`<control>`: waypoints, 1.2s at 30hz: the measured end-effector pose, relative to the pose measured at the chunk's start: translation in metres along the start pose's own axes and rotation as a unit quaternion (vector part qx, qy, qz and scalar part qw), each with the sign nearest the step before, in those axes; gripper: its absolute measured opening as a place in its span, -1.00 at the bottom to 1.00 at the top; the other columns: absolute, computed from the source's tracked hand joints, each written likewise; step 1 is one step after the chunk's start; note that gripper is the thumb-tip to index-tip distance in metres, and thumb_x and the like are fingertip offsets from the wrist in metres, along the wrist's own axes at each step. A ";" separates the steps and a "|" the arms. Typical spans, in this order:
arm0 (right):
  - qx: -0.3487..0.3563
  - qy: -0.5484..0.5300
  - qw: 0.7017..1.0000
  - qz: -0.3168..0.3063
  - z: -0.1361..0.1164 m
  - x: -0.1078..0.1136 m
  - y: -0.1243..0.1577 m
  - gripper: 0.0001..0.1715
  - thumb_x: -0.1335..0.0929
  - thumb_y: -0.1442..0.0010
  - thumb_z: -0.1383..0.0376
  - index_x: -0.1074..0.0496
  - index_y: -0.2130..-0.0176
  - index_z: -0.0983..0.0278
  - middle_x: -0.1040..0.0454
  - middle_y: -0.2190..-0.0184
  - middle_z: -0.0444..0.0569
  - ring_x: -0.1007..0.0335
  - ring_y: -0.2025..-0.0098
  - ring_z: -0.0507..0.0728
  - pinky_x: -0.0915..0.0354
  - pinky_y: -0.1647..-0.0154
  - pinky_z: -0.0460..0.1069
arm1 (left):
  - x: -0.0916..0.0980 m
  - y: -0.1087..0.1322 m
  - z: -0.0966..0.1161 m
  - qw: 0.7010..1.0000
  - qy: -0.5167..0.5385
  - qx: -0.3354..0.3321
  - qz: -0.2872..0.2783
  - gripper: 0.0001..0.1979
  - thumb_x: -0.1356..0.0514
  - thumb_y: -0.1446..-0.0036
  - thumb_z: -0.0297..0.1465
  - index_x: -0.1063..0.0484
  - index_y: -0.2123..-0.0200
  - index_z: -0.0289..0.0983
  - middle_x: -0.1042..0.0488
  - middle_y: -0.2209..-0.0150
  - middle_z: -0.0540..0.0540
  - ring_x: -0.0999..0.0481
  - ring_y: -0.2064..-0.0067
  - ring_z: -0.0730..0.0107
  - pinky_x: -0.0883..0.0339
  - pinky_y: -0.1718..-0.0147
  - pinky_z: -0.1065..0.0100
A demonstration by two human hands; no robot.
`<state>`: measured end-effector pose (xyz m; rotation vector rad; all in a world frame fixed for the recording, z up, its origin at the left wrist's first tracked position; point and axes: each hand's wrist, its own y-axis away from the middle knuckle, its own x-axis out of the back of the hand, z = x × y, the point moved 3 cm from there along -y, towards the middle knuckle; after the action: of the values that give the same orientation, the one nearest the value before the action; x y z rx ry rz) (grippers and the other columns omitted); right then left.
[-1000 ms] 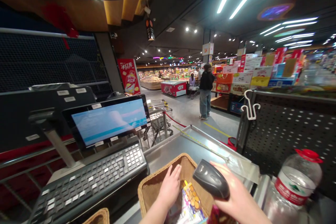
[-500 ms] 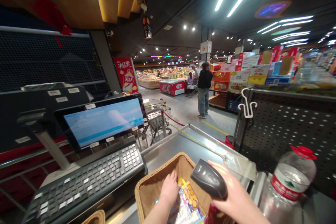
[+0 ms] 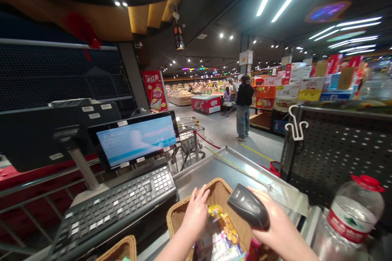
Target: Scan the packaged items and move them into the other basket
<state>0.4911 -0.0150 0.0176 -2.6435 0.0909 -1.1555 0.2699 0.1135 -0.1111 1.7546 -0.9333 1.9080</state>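
A black handheld barcode scanner (image 3: 248, 206) is gripped in my right hand (image 3: 275, 220), held over the right part of a woven basket (image 3: 222, 183). Inside the basket lie several packaged snacks (image 3: 226, 230) with yellow, orange, white and purple wrapping. My left hand (image 3: 197, 211) hovers at the basket's left side near the rim, fingers stretched out and slightly apart, and no item shows in it. A dark red package (image 3: 253, 248) sits low by my right wrist, partly cut off by the frame edge.
A black keyboard (image 3: 119, 212) and a lit monitor (image 3: 137, 140) stand at the left. A second basket (image 3: 122, 248) is at the bottom. A large bottle with a red cap (image 3: 352, 212) stands right, beside a perforated panel (image 3: 339, 147). Ahead is a metal counter (image 3: 211, 171).
My left hand has risen from inside the basket to its left rim, its fingers straightening. My right hand keeps the barcode scanner above the basket. The camera view has shifted slightly left.
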 end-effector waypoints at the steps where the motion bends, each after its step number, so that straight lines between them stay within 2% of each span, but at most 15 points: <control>1: 0.004 0.003 1.000 0.003 -0.002 -0.001 0.000 -0.40 -0.40 -0.01 0.21 -0.48 -0.07 0.27 -0.46 -0.17 0.21 -0.21 -0.32 0.44 0.05 -0.39 0.43 | 0.013 0.007 -0.004 1.000 0.004 0.010 0.030 -0.79 -0.14 -0.17 -0.49 -0.60 0.32 -0.26 -0.35 -0.28 -0.21 -0.10 -0.40 0.01 0.03 -0.33 -0.22; 3: 0.010 0.009 1.000 0.010 -0.006 -0.004 0.000 -0.38 -0.40 -0.01 0.22 -0.48 -0.09 0.28 -0.43 -0.20 0.21 -0.23 -0.32 0.44 0.03 -0.39 0.43 | 0.037 0.021 -0.011 0.997 0.005 0.024 0.079 -0.85 -0.17 -0.15 -0.47 -0.55 0.39 -0.26 -0.36 -0.27 -0.18 -0.12 -0.39 -0.05 0.02 -0.30 -0.30; 7: 0.024 0.016 0.999 0.019 -0.019 -0.011 -0.001 -0.39 -0.38 0.01 0.27 -0.49 -0.07 0.26 -0.47 -0.16 0.17 -0.23 -0.31 0.45 0.01 -0.37 0.44 | 0.084 0.049 -0.029 0.986 -0.019 0.040 0.161 -0.86 -0.13 -0.21 -0.47 -0.46 0.39 -0.26 -0.33 -0.29 -0.20 -0.12 -0.38 -0.09 -0.02 -0.25 -0.37; 12: 0.068 0.016 0.997 0.040 -0.053 -0.022 -0.008 -0.36 -0.34 0.04 0.32 -0.48 -0.08 0.28 -0.48 -0.15 0.16 -0.24 -0.29 0.42 -0.07 -0.35 0.40 | 0.135 0.081 -0.051 0.976 -0.054 0.061 0.203 -0.85 -0.10 -0.26 -0.43 -0.46 0.33 -0.24 -0.33 -0.29 -0.20 -0.12 -0.38 -0.11 -0.01 -0.23 -0.40; 16: 0.108 0.009 0.994 0.009 -0.087 -0.036 -0.009 -0.37 -0.33 0.08 0.39 -0.49 -0.03 0.24 -0.47 -0.15 0.13 -0.24 -0.29 0.40 -0.05 -0.36 0.39 | 0.164 0.109 -0.060 0.966 -0.063 0.086 0.236 -0.82 -0.08 -0.30 -0.38 -0.48 0.25 -0.21 -0.34 -0.29 -0.16 -0.10 -0.39 -0.05 0.03 -0.26 -0.35; 22: 0.161 -0.012 0.987 -0.022 -0.127 -0.065 -0.003 -0.31 -0.32 0.17 0.45 -0.50 -0.02 0.27 -0.53 -0.07 0.15 -0.27 -0.28 0.43 -0.09 -0.35 0.36 | 0.189 0.153 -0.070 0.946 -0.115 0.099 0.287 -0.79 -0.07 -0.29 -0.40 -0.51 0.16 -0.19 -0.31 -0.31 -0.14 -0.11 -0.39 -0.01 0.12 -0.32 -0.26; 27: 0.164 -0.022 0.985 -0.048 -0.139 -0.091 -0.005 -0.21 -0.34 0.25 0.42 -0.50 -0.06 0.32 -0.51 -0.10 0.23 -0.22 -0.30 0.52 -0.03 -0.34 0.44 | 0.202 0.183 -0.079 0.928 -0.168 0.092 0.318 -0.78 -0.06 -0.28 -0.41 -0.51 0.17 -0.17 -0.29 -0.32 -0.10 -0.13 -0.39 0.08 0.31 -0.38 -0.14; 32: 0.161 -0.033 0.985 -0.062 -0.153 -0.112 -0.002 -0.20 -0.36 0.23 0.38 -0.49 -0.08 0.29 -0.47 -0.16 0.21 -0.20 -0.31 0.53 0.07 -0.36 0.47 | 0.212 0.208 -0.087 0.921 -0.204 0.091 0.320 -0.77 -0.08 -0.27 -0.41 -0.51 0.10 -0.16 -0.31 -0.31 -0.08 -0.17 -0.37 0.12 0.42 -0.39 -0.07; 36: 0.193 -0.028 0.979 -0.067 -0.181 -0.116 0.008 -0.29 -0.32 0.21 0.44 -0.54 0.01 0.26 -0.54 -0.07 0.15 -0.26 -0.29 0.46 -0.06 -0.36 0.37 | 0.218 0.225 -0.093 0.925 -0.184 0.111 0.314 -0.76 -0.06 -0.28 -0.40 -0.52 0.10 -0.16 -0.31 -0.31 -0.10 -0.18 -0.37 0.09 0.38 -0.39 -0.11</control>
<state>0.2802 -0.0413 0.0509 -2.3603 -0.2969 -1.0149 0.0185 -0.0144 0.0543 2.1846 -1.6326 2.1529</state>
